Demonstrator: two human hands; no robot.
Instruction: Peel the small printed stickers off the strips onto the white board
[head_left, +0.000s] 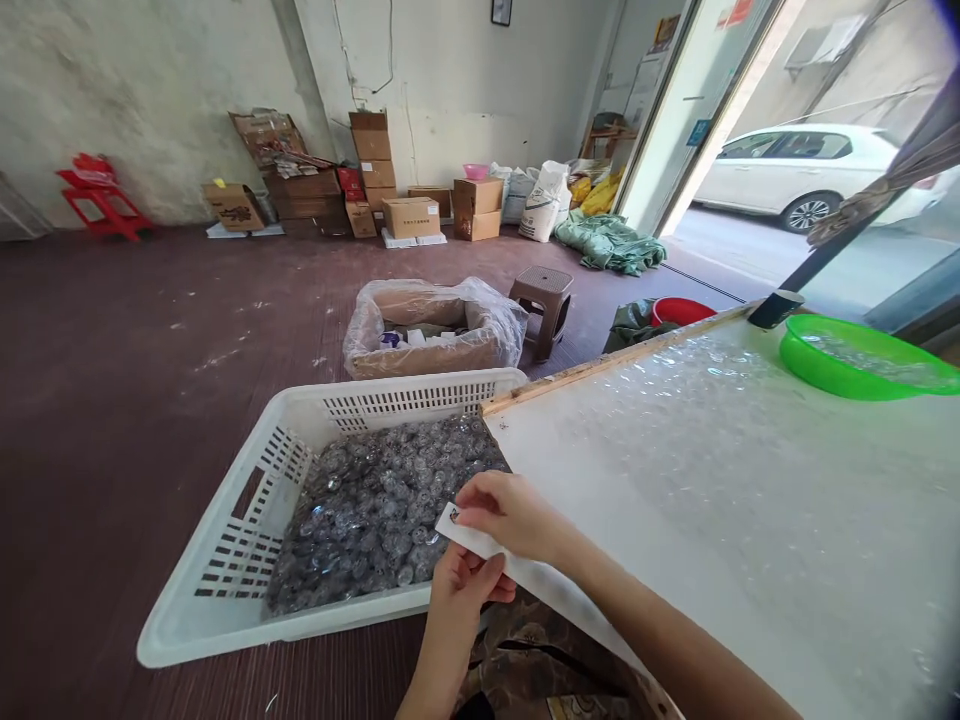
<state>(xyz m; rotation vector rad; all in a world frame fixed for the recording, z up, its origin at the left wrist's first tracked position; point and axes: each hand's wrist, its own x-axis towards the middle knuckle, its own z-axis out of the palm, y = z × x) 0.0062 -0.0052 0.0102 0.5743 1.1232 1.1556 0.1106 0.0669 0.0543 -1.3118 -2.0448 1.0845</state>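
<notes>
Over the near right edge of a white plastic basket (289,400), my hands meet at a narrow white strip (472,540) with a small dark print near its far end. My left hand (465,590) pinches the strip from below between thumb and fingers. On its upper face, my right hand (506,510) is closed, with thumb and fingertips at the printed end; whether something small is between them is hidden. Many small, clear, round plastic pieces (375,510) lie heaped in the basket under my hands.
A white table (600,460) with a wooden rim bears scattered clear pieces and a green basin (832,365). Beyond the basket stand a plastic-lined carton (420,358) and a brown stool (544,290). Boxes (379,165) and sacks (546,200) line the wall.
</notes>
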